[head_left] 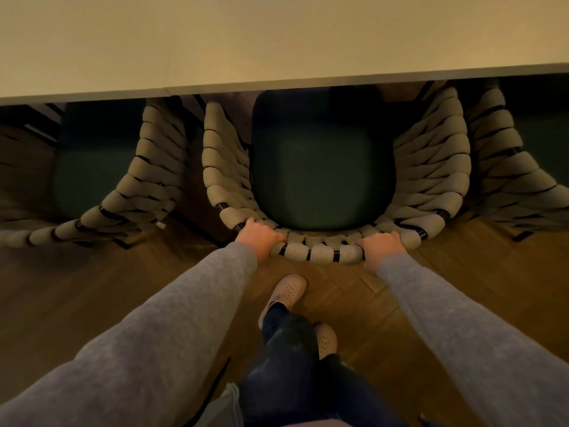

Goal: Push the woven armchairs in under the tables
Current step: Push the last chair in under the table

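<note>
Under the near edge of the pale surface [277, 41] three woven armchairs sit side by side, and a person stands behind the middle armchair [320, 167]. Its dark seat cushion and the tips of both woven arms run in beneath that edge, while the curved back rim stands out over the wooden floor [92, 288].

The left grip [260, 234] is clenched over the rim on the left of the curve, fingers wrapped round the woven band. The right grip [381, 246] grasps the same rim on the right, with a short run of rim between the two. Both grey sleeves [172, 318] reach forward.

Room at the sides is tight. The left armchair [147, 186] is just beside the middle one, a narrow dark slot between their arms. The right armchair [508, 167] stands closer; whether its weave touches the middle chair's right arm I cannot tell. Both neighbours have their fronts under the edge too.

Behind the chair the floor lies open, with one pale shoe [288, 289] set forward just short of the back rim.
</note>
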